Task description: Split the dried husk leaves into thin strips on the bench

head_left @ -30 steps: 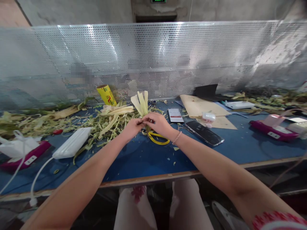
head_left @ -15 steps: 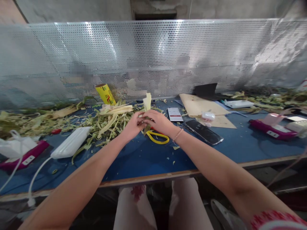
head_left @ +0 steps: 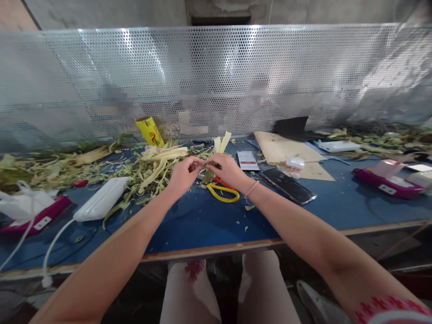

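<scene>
My right hand (head_left: 227,171) is closed around a piece of pale green plant stalk (head_left: 222,143), whose flat ends stick up above the fingers. My left hand (head_left: 183,176) pinches at the near side of that same piece, fingertips almost meeting those of the right. What exactly lies between the left fingertips is too small to make out. Below the hands rests a yellow loop handle (head_left: 222,193) with a red part beside it, like scissors; its rest is hidden. Just left lies a heap of green stalks and peelings (head_left: 157,168).
A yellow cardboard tube (head_left: 150,131) leans near the perforated metal screen (head_left: 216,67). Left are a white power bank (head_left: 101,198) with cable and a magenta holder (head_left: 47,218). Right are a dark phone (head_left: 289,184), a lit screen (head_left: 248,160), brown paper (head_left: 280,146) and another magenta holder (head_left: 388,182).
My hands have drawn slightly apart, the right one shifting right. The plant piece moved right with it, leaning over, and now shows two upright ends.
</scene>
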Demonstrator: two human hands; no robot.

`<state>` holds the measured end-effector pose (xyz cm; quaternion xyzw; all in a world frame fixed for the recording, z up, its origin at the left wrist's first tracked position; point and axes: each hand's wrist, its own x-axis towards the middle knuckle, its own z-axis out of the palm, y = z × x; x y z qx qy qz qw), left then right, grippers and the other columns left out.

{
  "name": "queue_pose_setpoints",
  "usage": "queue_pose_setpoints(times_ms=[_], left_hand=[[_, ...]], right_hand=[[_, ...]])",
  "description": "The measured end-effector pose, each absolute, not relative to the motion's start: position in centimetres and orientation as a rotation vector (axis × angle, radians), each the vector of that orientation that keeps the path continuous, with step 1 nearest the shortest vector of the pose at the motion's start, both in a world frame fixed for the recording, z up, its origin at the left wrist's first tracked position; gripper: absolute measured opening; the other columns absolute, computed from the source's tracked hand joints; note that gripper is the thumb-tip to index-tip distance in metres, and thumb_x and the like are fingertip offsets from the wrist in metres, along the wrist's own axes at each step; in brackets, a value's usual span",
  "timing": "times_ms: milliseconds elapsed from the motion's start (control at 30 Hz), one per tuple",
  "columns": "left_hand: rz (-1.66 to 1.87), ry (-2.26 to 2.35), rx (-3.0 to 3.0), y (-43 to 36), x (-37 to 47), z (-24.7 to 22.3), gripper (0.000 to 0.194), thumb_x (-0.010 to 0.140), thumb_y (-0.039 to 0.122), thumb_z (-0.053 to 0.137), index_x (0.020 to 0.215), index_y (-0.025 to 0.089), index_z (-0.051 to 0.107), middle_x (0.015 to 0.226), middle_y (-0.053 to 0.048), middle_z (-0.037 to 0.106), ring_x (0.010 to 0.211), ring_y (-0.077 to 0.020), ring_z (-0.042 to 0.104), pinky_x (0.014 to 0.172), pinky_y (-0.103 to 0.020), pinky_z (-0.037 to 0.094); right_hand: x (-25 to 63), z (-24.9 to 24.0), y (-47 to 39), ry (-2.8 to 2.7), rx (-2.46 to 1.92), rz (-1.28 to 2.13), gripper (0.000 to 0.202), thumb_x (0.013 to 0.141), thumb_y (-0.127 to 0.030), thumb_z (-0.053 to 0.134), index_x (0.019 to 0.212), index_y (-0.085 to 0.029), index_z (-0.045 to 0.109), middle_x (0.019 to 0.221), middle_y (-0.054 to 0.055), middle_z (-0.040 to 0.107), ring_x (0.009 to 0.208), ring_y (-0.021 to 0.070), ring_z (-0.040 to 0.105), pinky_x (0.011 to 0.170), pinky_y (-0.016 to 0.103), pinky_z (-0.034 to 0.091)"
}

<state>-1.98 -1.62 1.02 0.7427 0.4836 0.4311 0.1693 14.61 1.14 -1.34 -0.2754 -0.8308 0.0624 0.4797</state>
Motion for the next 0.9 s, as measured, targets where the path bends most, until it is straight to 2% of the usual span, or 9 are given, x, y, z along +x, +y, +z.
queue_pose_setpoints(times_ms=[133, 300, 533, 633, 733, 800, 900], left_hand=[[1.331, 1.362, 2.26, -1.9, -2.0, 1.0, 0.007, 0.072, 0.023, 0.057, 0.074, 0.019, 0.061, 0.055, 0.003, 0.049, 0.05, -0.0101, 0.04, 0.053, -0.023, 0.032], [1.41, 1.293, 2.289, -2.1, -1.9, 1.1, 0.007, 0.073, 0.021, 0.055, 0.071, 0.019, 0.062, 0.059, 0.002, 0.051, 0.054, -0.0103, 0.041, 0.056, -0.023, 0.033], [1.433, 1.313, 2.142, -1.9, -2.0, 1.1, 0.005, 0.072, 0.02, 0.056, 0.072, 0.018, 0.06, 0.061, 0.002, 0.054, 0.053, -0.0098, 0.041, 0.053, -0.023, 0.033], [1.42, 1.317, 2.165, -1.6, -2.0, 1.0, 0.006, 0.073, 0.02, 0.054, 0.073, 0.018, 0.06, 0.068, 0.0, 0.057, 0.059, -0.0116, 0.047, 0.059, -0.024, 0.037], [1.465, 1.339, 2.264, -1.3, -2.1, 0.9, 0.004, 0.071, 0.021, 0.057, 0.071, 0.019, 0.06, 0.082, -0.003, 0.06, 0.08, -0.0163, 0.053, 0.075, -0.03, 0.04], [1.544, 1.389, 2.316, -1.3, -2.1, 0.9, 0.003, 0.068, 0.021, 0.06, 0.071, 0.02, 0.06, 0.087, -0.004, 0.058, 0.09, -0.0191, 0.052, 0.085, -0.034, 0.038], [1.639, 1.395, 2.29, -1.8, -2.1, 1.0, 0.006, 0.067, 0.02, 0.06, 0.071, 0.019, 0.056, 0.078, -0.003, 0.055, 0.08, -0.0168, 0.051, 0.078, -0.032, 0.041]], right_hand=[[14.6, -1.0, 0.9, -2.029, -0.709, 0.2, 0.01, 0.08, -0.018, 0.053, 0.08, -0.017, 0.063, 0.078, 0.004, 0.062, 0.076, 0.0139, 0.056, 0.071, 0.027, 0.043], [14.5, -0.7, 0.8, -2.042, -0.729, 0.296, 0.014, 0.082, -0.019, 0.051, 0.078, -0.018, 0.064, 0.078, 0.003, 0.061, 0.078, 0.0138, 0.055, 0.074, 0.027, 0.042], [14.0, -0.7, 0.8, -2.017, -0.77, 0.522, 0.017, 0.083, -0.023, 0.048, 0.074, -0.016, 0.061, 0.072, 0.001, 0.057, 0.07, 0.0119, 0.052, 0.067, 0.025, 0.041], [13.9, -0.7, 0.7, -1.999, -0.78, 0.585, 0.018, 0.083, -0.024, 0.047, 0.075, -0.016, 0.06, 0.069, 0.0, 0.054, 0.065, 0.0106, 0.049, 0.063, 0.024, 0.04], [13.7, -0.7, 0.6, -1.977, -0.791, 0.58, 0.016, 0.082, -0.023, 0.047, 0.073, -0.016, 0.058, 0.07, 0.0, 0.053, 0.066, 0.0105, 0.048, 0.065, 0.024, 0.04], [13.5, -0.7, 0.5, -1.955, -0.789, 0.554, 0.014, 0.081, -0.022, 0.048, 0.071, -0.016, 0.056, 0.072, 0.0, 0.052, 0.068, 0.0109, 0.048, 0.067, 0.025, 0.04], [13.4, -0.8, 0.5, -1.896, -0.792, 0.523, 0.013, 0.08, -0.021, 0.048, 0.07, -0.017, 0.055, 0.073, 0.001, 0.052, 0.071, 0.0116, 0.049, 0.07, 0.025, 0.041]])
